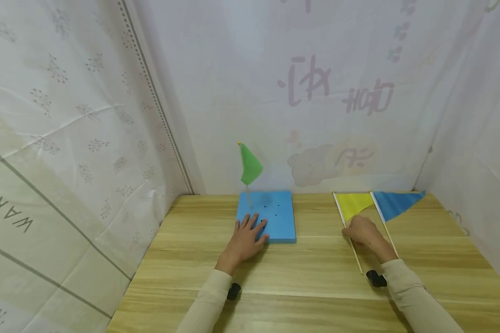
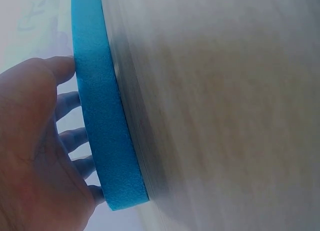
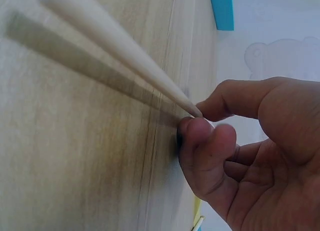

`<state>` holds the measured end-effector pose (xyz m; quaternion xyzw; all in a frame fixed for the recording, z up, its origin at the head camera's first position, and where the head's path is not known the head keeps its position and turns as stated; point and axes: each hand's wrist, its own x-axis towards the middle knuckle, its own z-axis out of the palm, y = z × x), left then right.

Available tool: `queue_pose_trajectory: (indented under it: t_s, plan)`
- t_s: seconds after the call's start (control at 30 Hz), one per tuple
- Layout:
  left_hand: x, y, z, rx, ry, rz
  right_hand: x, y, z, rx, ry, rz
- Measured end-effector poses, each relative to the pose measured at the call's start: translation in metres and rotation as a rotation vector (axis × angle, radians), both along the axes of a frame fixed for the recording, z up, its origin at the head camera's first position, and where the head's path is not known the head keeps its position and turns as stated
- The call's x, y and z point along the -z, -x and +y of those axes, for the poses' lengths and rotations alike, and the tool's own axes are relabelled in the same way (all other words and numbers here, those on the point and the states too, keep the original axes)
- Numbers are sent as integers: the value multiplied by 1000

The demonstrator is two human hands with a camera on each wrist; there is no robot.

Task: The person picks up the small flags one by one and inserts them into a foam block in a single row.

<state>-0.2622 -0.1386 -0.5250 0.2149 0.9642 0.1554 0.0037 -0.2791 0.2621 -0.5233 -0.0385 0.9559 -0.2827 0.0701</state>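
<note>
Left hand (image 1: 246, 239) spread, fingers on near-left part of blue foam board (image 1: 282, 227). Green pennant (image 1: 251, 166) stands in board's left side, tilted. Right hand (image 1: 362, 231) pinches yellow pennant (image 1: 352, 203) by its stick, right of board; blue pennant (image 1: 395, 204) farther right.

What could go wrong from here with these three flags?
Lifting the yellow flag, pinched in the right hand, might catch the blue flag close beside it. The left hand, resting on the blue foam board, could perhaps bump the green flag leaning nearby.
</note>
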Motion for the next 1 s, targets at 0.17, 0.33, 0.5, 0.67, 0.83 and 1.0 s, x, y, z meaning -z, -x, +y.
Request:
queue_pose_trajectory:
  t_s: [0.17,0.33,0.5,0.67,0.83,1.0]
  plan:
    - [1,0,0,-1,7,-2,-1,-1,1,6,17,-17]
    - [0,0,0,4,-7,8,-3,-1,4,15,49,-48]
    - [1,0,0,3,-2,12,-6,0,4,26,72,-86]
    - [0,0,0,2,0,15,-9,0,4,18,80,-79]
    - [-1,0,0,1,-2,3,-10,-1,4,18,91,-68]
    - [-3,-2,1,5,-16,2,-11,1,5,4,78,-29]
